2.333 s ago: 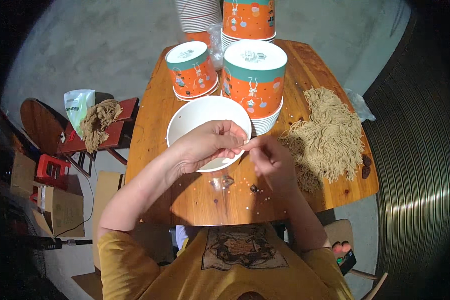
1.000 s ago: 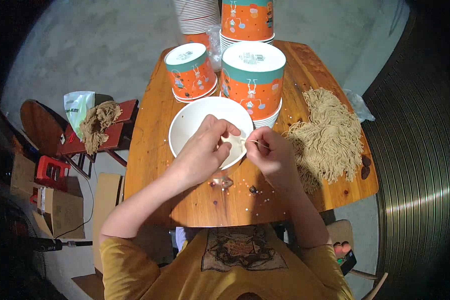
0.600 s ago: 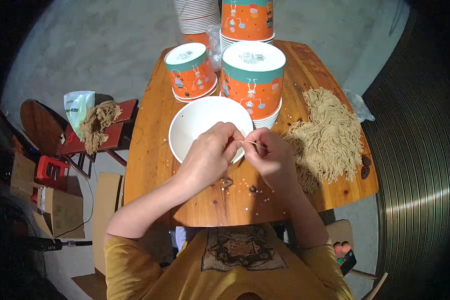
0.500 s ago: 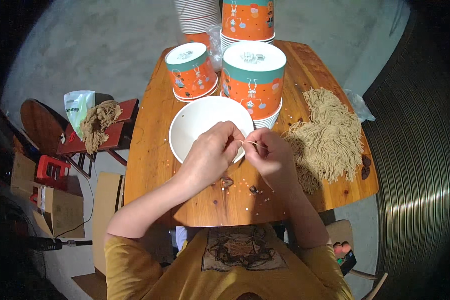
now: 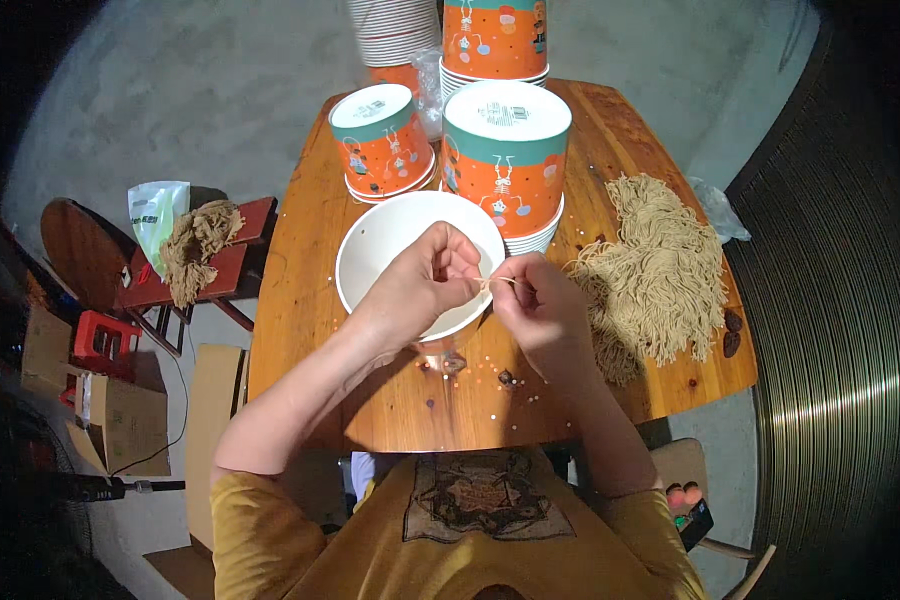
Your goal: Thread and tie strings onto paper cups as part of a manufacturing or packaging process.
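Note:
A white paper bucket stands mouth up on the wooden table, with a small hole in its left wall. Over its near right rim, my two hands meet around a thin beige cord. My left hand has its thumb against the cord, its other fingers curled above the bucket's mouth. Thumb and index finger of my right hand pinch the same cord just right of the rim. How the cord runs between the fingertips is too small to make out. To the right lies a big heap of beige cords.
Upside-down stacks of orange and green paper buckets rise behind the open one. Small white beads and dark bits lie scattered near the table's front. A red stool at left carries more cord and a plastic bag.
My left hand's fingers have lifted and spread a little away from the thumb, and its wrist has turned. The right hand keeps its pinch on the cord almost in place.

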Motion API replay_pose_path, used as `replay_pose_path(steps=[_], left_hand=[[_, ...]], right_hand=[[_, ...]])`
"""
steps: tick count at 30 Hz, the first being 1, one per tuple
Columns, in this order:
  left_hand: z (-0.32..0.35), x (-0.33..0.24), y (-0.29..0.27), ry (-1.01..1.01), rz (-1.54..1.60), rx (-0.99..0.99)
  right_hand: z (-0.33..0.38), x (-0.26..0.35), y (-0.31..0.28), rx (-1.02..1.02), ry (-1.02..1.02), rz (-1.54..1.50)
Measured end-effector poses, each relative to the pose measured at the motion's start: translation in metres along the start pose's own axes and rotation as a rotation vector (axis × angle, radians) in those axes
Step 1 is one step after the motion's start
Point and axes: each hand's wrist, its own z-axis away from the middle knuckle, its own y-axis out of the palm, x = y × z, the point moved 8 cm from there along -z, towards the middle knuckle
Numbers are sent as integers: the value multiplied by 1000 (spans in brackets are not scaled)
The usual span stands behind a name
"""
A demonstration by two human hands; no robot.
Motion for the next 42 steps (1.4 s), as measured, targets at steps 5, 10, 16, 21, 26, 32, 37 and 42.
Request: replay_pose_path(steps=[5, 10, 16, 21, 26, 32, 37, 42], left_hand=[[-1, 3, 1, -58, 133, 53], [-4, 7, 3, -92, 200, 62], [-4, 5, 3, -119, 186, 43], [-4, 4, 4, -97, 120, 32], [-2, 2, 7, -102, 74, 43], [-3, 1, 8, -121, 103, 44], [-4, 1, 8, -95, 77, 54], [-2, -1, 13, -38, -10, 99]], right_hand=[[-1, 2, -2, -7, -30, 31], [-2, 14, -4, -13, -140, 70], [4, 31, -6, -21, -475, 419], [2, 26, -3, -34, -537, 389], [-6, -30, 9, 354, 327, -190], [-4, -30, 5, 298, 180, -482], [-4, -2, -7, 151, -31, -26], [-5, -15, -1, 197, 114, -199]])
